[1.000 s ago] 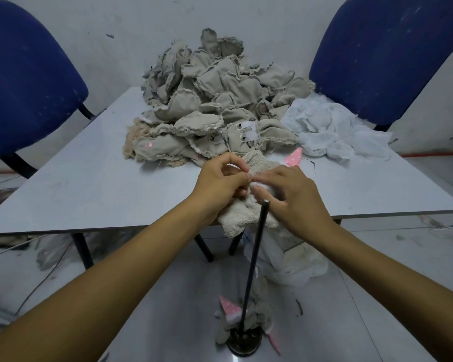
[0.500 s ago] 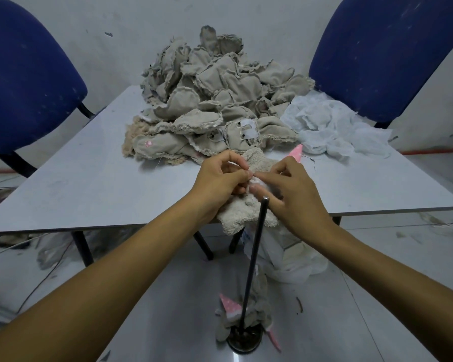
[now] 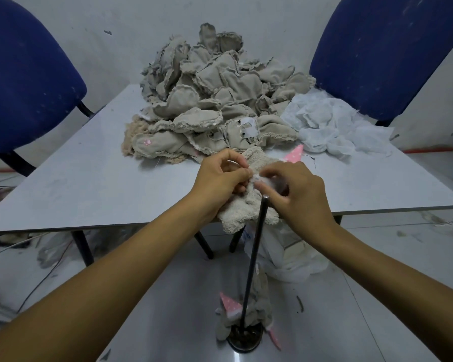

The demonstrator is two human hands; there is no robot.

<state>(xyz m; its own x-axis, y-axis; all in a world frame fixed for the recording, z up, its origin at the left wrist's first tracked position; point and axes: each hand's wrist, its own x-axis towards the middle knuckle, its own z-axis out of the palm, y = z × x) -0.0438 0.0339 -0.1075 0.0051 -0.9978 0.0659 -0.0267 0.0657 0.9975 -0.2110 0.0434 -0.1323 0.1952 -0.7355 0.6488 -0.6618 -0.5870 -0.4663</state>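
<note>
A beige, fuzzy plush skin [image 3: 242, 214] sits crumpled at the near edge of the table [image 3: 63, 205], its lower end drooping below it. A pink, white-dotted triangle [image 3: 294, 155] sticks up at its far right. The left hand [image 3: 217, 184] and right hand [image 3: 298, 199] pinch its middle.

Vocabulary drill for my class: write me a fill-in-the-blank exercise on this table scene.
The left hand and right hand both pinch a fuzzy plush piece whose ear is ____. The chairs behind the table are ____. The white gauze lies on the ____ side of the beige pile.
Missing words: pink; blue; right.
</note>
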